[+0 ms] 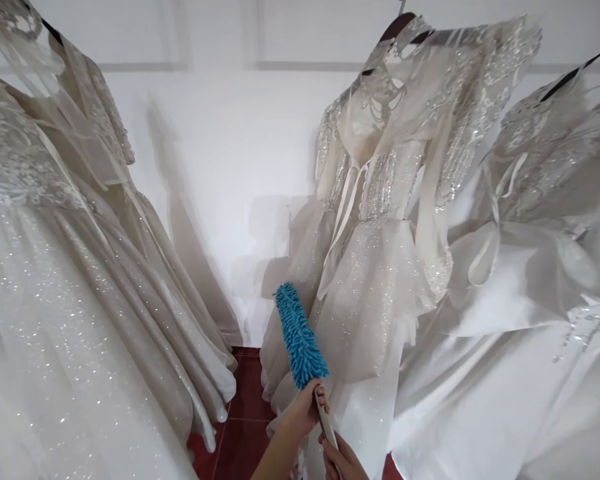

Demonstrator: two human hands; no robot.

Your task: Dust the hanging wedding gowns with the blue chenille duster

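Note:
A blue fluffy duster [300,337] on a pale handle [327,423] points up and away at the lower centre. My left hand [307,403] is closed round the handle just below the blue head. Lower down, near the bottom edge, my right hand [341,459] grips the same handle. Behind the duster hangs a glittery white dress [375,280] with long sleeves and a ribbon tie, on a dark hanger [397,28]. The blue head overlaps the left side of its skirt in view; whether they touch is not clear.
On the left hang sparkly white gowns [75,280] with wide skirts. Another white dress [525,267] hangs at the right. Behind them is a white wall [220,133] with raised moulding. Dark red floor tiles [245,413] show between the skirts.

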